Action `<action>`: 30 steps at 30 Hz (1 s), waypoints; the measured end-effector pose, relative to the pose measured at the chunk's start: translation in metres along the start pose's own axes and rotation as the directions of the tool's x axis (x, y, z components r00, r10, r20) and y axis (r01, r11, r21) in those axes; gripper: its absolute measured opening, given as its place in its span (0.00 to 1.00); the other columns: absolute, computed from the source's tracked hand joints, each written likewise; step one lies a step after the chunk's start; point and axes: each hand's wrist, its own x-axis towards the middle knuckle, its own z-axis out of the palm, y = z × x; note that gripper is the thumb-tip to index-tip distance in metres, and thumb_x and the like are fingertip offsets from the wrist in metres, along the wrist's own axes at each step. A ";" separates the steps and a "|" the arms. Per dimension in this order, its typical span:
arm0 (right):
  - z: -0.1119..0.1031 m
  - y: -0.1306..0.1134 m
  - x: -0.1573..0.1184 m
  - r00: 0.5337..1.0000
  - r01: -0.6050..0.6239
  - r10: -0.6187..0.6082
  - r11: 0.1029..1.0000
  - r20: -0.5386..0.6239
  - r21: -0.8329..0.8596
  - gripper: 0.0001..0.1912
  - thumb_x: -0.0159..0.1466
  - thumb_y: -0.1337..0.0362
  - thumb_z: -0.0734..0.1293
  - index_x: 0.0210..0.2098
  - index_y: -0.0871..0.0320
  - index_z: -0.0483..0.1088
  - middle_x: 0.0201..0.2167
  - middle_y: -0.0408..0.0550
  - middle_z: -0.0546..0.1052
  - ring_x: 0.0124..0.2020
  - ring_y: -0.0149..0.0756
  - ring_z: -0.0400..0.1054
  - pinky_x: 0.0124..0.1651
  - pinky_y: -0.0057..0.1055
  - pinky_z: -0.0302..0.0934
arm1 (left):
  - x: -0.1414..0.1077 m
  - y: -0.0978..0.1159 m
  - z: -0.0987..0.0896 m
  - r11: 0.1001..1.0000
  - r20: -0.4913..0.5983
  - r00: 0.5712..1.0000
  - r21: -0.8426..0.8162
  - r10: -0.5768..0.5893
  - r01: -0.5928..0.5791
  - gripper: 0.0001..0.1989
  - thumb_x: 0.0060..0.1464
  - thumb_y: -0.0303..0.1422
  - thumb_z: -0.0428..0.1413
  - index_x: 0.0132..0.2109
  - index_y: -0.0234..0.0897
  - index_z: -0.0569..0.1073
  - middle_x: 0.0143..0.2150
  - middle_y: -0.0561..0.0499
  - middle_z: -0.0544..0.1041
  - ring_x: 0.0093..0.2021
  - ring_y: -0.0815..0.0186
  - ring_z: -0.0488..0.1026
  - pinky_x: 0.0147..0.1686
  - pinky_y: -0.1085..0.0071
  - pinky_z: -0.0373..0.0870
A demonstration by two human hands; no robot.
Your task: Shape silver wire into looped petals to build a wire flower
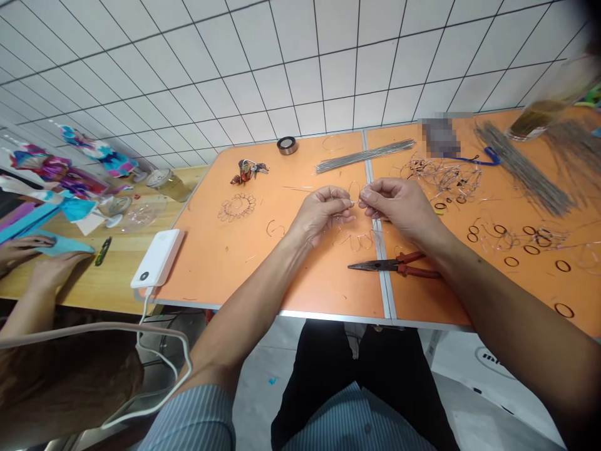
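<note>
- Work in hand, as judged from the grip: shaping of a thin wire loop (355, 191) by fingers alone, above the middle of an orange work table (263, 275), over the seam between its two panels.
- Hands together, not touching the table: left hand (323, 214) and right hand (399, 203) with fingertips almost meeting, each pinched on the wire; exact hold partly hidden by the fingers.
- Long axis of the wire: roughly left to right between the fingertips, with a small bend rising toward the far side; free ends too thin to follow.
- Nearest tool: long-nose pliers (392, 265) with red handles, flat on the table just near of the right hand, nose pointing left, unheld.
- Just near of the left hand: loose curled wire (357, 240), lying on the orange surface.
- Right and far: a bundle of straight wire rods (365, 156), a copper wire tangle (444, 177), small wire rings (511, 262).
- Left of the hands: a flat wire flower (237, 207); at the far edge, a roll of tape (286, 145).
- Far left, apart: a co-worker's hands (56, 269) on blue fabric (63, 244), at a wooden table.
</note>
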 end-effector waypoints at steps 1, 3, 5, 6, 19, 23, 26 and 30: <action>-0.001 -0.001 0.000 1.000 -0.004 0.004 1.000 0.007 0.003 0.11 0.75 0.65 0.77 0.33 0.55 0.82 0.35 0.47 0.86 0.32 0.30 0.76 0.36 0.26 0.73 | 0.000 0.000 0.000 1.000 -0.004 1.000 -0.004 0.001 -0.001 0.12 0.48 0.24 0.74 0.35 0.34 0.78 0.31 0.56 0.78 0.28 0.73 0.77 0.36 0.71 0.84; -0.003 -0.003 0.000 1.000 -0.026 0.025 1.000 0.010 0.009 0.11 0.77 0.62 0.76 0.36 0.54 0.84 0.38 0.49 0.88 0.34 0.31 0.78 0.38 0.27 0.74 | 0.000 0.001 0.001 1.000 -0.037 0.999 -0.029 -0.004 0.003 0.11 0.49 0.22 0.72 0.34 0.34 0.78 0.31 0.55 0.79 0.28 0.73 0.77 0.36 0.71 0.84; -0.005 -0.005 -0.001 0.999 -0.043 0.043 0.999 -0.013 0.006 0.10 0.76 0.60 0.78 0.37 0.54 0.84 0.39 0.50 0.88 0.36 0.34 0.80 0.39 0.29 0.76 | -0.001 0.002 0.003 0.998 -0.079 0.997 -0.055 -0.007 0.003 0.09 0.51 0.21 0.71 0.34 0.34 0.78 0.30 0.55 0.79 0.28 0.73 0.77 0.38 0.71 0.85; -0.006 -0.005 -0.001 0.999 -0.045 0.045 0.999 -0.024 0.001 0.10 0.75 0.60 0.79 0.36 0.54 0.84 0.38 0.50 0.88 0.36 0.35 0.80 0.40 0.30 0.76 | -0.001 0.003 0.003 0.998 -0.095 0.995 -0.063 -0.005 -0.001 0.09 0.52 0.21 0.70 0.34 0.34 0.78 0.30 0.55 0.79 0.29 0.73 0.77 0.39 0.71 0.85; -0.007 -0.003 0.000 1.000 -0.005 0.005 1.000 0.011 -0.004 0.08 0.75 0.58 0.79 0.40 0.53 0.84 0.39 0.49 0.88 0.36 0.34 0.80 0.39 0.30 0.76 | -0.002 0.003 0.002 0.999 -0.071 0.997 -0.002 -0.034 0.033 0.09 0.59 0.26 0.75 0.37 0.32 0.82 0.32 0.52 0.83 0.28 0.73 0.77 0.37 0.72 0.83; -0.012 -0.005 0.000 0.998 0.028 -0.027 0.999 -0.051 0.018 0.05 0.75 0.59 0.80 0.47 0.53 0.85 0.40 0.48 0.88 0.36 0.34 0.81 0.41 0.30 0.77 | -0.001 0.007 0.001 0.996 -0.117 0.991 -0.073 -0.061 0.052 0.07 0.67 0.23 0.68 0.37 0.32 0.81 0.32 0.51 0.84 0.27 0.74 0.78 0.38 0.73 0.84; -0.013 -0.005 0.001 0.999 0.036 -0.037 0.999 -0.039 -0.015 0.08 0.72 0.60 0.82 0.38 0.54 0.84 0.39 0.50 0.88 0.36 0.35 0.80 0.42 0.32 0.78 | 0.000 0.008 0.001 0.993 -0.127 0.990 -0.104 -0.064 0.051 0.08 0.67 0.24 0.68 0.37 0.33 0.81 0.33 0.51 0.85 0.27 0.74 0.79 0.39 0.74 0.84; -0.019 -0.007 0.002 0.995 0.104 -0.102 0.983 0.021 -0.151 0.03 0.70 0.62 0.81 0.39 0.51 0.86 0.40 0.48 0.88 0.39 0.39 0.81 0.45 0.36 0.78 | 0.001 0.011 -0.002 0.991 -0.152 0.986 -0.126 -0.070 0.051 0.11 0.70 0.23 0.66 0.36 0.33 0.80 0.33 0.51 0.85 0.27 0.75 0.79 0.38 0.76 0.83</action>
